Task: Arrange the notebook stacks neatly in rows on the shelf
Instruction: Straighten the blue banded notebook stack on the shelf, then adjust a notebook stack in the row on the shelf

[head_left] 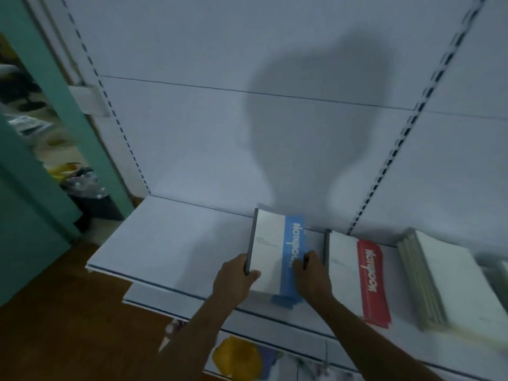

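A stack of white notebooks with a blue band [275, 248] lies on the white shelf [165, 243], near its middle. My left hand [233, 281] grips the stack's near left corner, thumb on the cover. My right hand [310, 276] holds the stack's near right edge, fingers on the blue band. To the right lies a stack with a red band [354, 276]. Further right sits a plain white stack [450, 281] turned at a slight angle.
The shelf's left half is bare up to its left end. A white back panel [247, 133] with slotted uprights rises behind. A lower shelf [275, 331] juts out below with a yellow item [236, 356]. Left of the unit stand a green wall and a black bin [90, 193].
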### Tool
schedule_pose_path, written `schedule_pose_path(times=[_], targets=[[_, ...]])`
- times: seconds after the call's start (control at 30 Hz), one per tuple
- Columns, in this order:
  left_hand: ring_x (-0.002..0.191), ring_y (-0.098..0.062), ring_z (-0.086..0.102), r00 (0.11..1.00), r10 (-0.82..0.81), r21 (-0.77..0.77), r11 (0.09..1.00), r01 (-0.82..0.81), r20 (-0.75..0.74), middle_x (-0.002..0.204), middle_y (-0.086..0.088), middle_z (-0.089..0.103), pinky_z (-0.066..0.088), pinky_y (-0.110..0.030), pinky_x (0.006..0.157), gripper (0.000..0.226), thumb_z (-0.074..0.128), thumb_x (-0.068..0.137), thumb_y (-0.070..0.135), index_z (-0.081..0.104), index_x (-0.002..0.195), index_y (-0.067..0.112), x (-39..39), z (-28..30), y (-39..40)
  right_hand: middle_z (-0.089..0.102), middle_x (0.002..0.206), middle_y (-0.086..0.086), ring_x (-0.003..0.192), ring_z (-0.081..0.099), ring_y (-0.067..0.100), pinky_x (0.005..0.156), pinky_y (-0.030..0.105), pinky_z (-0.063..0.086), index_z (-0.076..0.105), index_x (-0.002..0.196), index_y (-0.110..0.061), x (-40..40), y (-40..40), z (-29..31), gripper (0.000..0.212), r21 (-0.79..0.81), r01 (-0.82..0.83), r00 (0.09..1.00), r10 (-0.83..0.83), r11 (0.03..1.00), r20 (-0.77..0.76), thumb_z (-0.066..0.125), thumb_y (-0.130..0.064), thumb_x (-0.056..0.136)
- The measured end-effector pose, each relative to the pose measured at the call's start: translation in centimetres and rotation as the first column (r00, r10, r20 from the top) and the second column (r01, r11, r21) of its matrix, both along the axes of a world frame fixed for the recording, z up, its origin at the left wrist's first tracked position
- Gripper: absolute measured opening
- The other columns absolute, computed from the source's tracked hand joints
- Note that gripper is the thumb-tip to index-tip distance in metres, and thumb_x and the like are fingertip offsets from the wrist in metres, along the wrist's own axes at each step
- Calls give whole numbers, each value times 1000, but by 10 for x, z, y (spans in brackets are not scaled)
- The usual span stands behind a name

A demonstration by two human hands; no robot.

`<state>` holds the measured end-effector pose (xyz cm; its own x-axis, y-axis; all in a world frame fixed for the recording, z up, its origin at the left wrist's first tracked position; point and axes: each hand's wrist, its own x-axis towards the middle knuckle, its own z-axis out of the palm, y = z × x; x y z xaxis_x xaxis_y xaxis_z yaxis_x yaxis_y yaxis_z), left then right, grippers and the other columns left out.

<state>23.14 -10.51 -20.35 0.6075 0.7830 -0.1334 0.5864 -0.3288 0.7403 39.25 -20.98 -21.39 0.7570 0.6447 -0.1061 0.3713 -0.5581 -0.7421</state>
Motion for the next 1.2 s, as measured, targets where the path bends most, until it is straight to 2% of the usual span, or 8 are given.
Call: schedule_pose_path(times=[0.17,0.3,0.57,0.67,0.77,0.93,1.07,1.2], targets=[[105,-20,56,971,-12,132,990,45,-239,120,-8,56,48,-32,86,38,56,93,35,51,122,11,8,-5,-2,53,87,0,67,54,8,47,18,41,44,103,-10,-7,2,-10,20,-107,6,999,-10,994,-38,47,-29,98],[106,-22,54,952,25,182,983,32,-304,122,-8,47,47,-31,79,46,58,92,35,43,130,16,8,-1,-4,58,95,3,81,61,17,66,32,57,43,107,-10,-12,5,-9,21,-80,30,999,-32,996,-28,52,-25,95],[115,-21,48,893,23,295,948,124,-450,130,-7,42,48,-33,84,44,45,97,36,36,136,18,14,6,-8,51,113,5,85,52,13,67,23,46,45,117,-14,-11,-3,3,32,-164,23,995,-6,986,102,46,-38,96],[113,-19,47,925,-22,407,894,188,-379,128,-4,44,47,-31,85,33,41,97,30,43,128,20,41,26,-19,59,115,5,100,58,17,81,25,44,49,123,-14,3,-24,24,38,-130,100,990,-85,986,116,45,-39,95],[104,-20,53,943,-248,410,854,321,-224,115,-2,49,49,-33,81,21,44,94,32,52,111,21,87,49,-55,65,95,3,81,60,14,72,25,49,53,116,-18,21,-74,47,30,-74,229,969,-220,970,114,47,-38,94],[90,-19,58,795,-603,382,721,578,-67,101,1,56,47,-32,72,13,48,93,32,56,92,23,156,75,-168,67,86,5,77,63,21,64,26,42,56,100,-16,47,-211,73,23,-30,544,830,-533,838,163,44,-35,97],[88,-19,58,610,-792,387,556,735,-21,100,0,56,47,-31,72,12,50,91,31,57,90,21,188,82,-274,46,65,2,58,45,17,59,32,33,44,76,-18,49,-347,81,28,10,722,684,-715,692,145,39,-31,100],[87,-19,58,457,-889,341,419,841,-34,98,2,54,49,-33,72,14,51,88,37,55,88,24,210,76,-379,53,71,3,66,52,21,65,36,43,49,84,-16,43,-474,73,22,27,873,482,-869,487,111,40,-30,99]])
